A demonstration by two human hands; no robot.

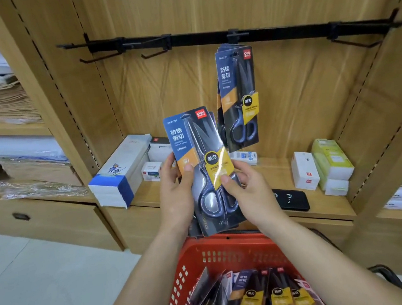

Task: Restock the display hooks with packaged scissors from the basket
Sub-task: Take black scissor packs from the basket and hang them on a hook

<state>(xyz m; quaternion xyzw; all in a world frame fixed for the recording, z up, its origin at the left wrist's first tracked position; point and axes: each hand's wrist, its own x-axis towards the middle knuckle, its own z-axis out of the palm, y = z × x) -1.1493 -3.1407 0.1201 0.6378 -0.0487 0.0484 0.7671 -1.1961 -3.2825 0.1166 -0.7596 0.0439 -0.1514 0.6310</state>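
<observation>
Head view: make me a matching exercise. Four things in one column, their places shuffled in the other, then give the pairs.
Things
1. held scissors pack
2. hanging scissors packs
3. red basket
4. black flat object

Places
a. lying on the wooden shelf, right of the hands
b. on a hook of the black rail
c. lowest in view, with spare packs inside
d. gripped by the left hand and the right hand

Pairs: 1-d, 2-b, 3-c, 4-a
</observation>
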